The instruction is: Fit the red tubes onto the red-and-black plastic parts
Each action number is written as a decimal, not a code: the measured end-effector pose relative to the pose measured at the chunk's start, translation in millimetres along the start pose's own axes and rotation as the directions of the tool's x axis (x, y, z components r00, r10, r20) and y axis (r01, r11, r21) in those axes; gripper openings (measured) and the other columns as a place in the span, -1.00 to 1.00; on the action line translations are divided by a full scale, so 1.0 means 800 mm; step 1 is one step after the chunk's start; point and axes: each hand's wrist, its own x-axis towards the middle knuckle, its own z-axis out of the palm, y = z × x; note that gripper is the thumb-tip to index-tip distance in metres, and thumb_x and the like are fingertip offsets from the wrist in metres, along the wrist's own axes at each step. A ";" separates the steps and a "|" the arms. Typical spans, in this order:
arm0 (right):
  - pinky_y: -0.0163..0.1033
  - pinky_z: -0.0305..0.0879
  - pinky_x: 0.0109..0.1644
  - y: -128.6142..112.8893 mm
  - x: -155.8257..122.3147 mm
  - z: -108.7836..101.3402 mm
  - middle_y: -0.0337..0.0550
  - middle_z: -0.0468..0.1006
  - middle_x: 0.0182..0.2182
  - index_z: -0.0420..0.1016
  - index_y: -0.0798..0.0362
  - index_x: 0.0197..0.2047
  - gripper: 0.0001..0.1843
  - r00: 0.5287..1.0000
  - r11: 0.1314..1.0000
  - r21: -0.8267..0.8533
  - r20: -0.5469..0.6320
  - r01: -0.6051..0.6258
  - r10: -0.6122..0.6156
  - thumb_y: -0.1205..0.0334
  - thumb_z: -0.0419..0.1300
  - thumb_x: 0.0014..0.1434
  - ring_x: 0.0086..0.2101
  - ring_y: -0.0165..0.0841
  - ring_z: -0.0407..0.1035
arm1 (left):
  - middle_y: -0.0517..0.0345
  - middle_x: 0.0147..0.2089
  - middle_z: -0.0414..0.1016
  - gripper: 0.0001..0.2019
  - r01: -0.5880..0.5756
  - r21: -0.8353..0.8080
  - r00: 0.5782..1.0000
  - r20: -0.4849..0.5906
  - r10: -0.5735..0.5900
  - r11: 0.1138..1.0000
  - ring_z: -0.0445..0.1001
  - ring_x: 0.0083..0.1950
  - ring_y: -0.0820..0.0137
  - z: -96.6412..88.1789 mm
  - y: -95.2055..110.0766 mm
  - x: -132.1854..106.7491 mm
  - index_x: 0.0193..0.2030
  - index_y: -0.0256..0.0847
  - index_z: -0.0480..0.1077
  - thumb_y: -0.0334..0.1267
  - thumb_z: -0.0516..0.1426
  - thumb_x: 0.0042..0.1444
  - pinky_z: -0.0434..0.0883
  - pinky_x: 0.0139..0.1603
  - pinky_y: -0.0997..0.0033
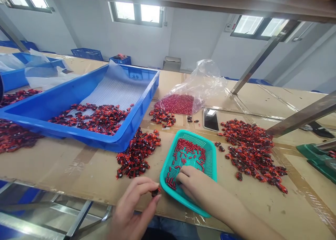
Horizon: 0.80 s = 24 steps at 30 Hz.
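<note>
My left hand (136,205) pinches a small black and red part (155,192) between thumb and fingertips, just left of the green basket's near corner. Inside the green perforated basket (214,159) lie many short dark red rods (190,147). My right hand (191,184) reaches into the basket's near side, fingers bent down; the fingertips are hidden, so whether they grip a rod does not show. A heap of black and red parts (138,154) lies left of the basket, and a larger pile (249,149) spreads to its right.
A blue tray (136,126), partly filled with similar parts on a white liner, stands to the left. Behind the basket are a clear plastic bag (181,103) of red rods and a phone (210,120). A metal post (296,117) rises at right beside a green container (317,163).
</note>
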 end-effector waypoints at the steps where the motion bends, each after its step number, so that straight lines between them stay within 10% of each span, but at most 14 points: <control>1: -0.17 0.47 -0.24 0.002 0.002 0.002 -0.11 0.58 -0.26 0.54 0.10 -0.26 -0.81 1.000 1.000 0.004 -0.007 -0.003 0.003 0.58 0.26 0.26 -0.31 -0.23 0.49 | 0.19 -0.11 0.59 -0.82 -0.008 -0.020 1.000 0.008 0.008 1.000 0.64 -0.09 0.47 0.002 0.002 0.001 0.03 -0.09 0.50 -0.39 0.23 0.34 0.54 0.06 0.65; 9: -0.28 0.49 -0.21 0.000 -0.011 -0.005 -0.20 0.61 -0.30 0.50 0.04 -0.20 -0.88 0.971 0.969 0.245 -0.233 0.008 0.050 0.38 0.36 0.33 -0.28 -0.32 0.54 | 0.15 -0.10 0.65 -0.76 -0.108 -0.090 0.994 -0.014 0.107 0.990 0.67 -0.05 0.46 0.008 0.013 0.002 0.05 -0.17 0.48 -0.51 0.22 0.30 0.57 0.10 0.64; 15: -0.41 0.46 -0.26 -0.053 -0.026 -0.014 -0.29 0.61 -0.37 0.47 -0.03 -0.24 -0.77 0.783 0.752 0.520 -0.622 0.405 0.009 0.05 0.37 0.36 -0.36 -0.46 0.53 | 0.07 -0.12 0.66 -0.82 -0.167 -0.075 0.985 0.035 0.170 0.983 0.68 -0.07 0.43 0.005 0.025 0.007 0.01 -0.21 0.47 -0.51 0.20 0.35 0.63 0.00 0.56; 24: -0.37 0.41 -0.35 -0.061 -0.021 -0.007 -0.25 0.57 -0.40 0.50 -0.01 -0.33 -0.75 0.768 0.728 0.521 -0.640 0.445 -0.012 0.12 0.43 0.30 -0.40 -0.44 0.47 | 0.15 -0.24 0.75 -0.68 -0.284 -0.041 0.959 -0.021 0.283 0.958 0.76 -0.27 0.40 0.004 0.035 0.021 -0.32 -0.11 0.20 -0.50 0.21 0.36 0.68 -0.15 0.44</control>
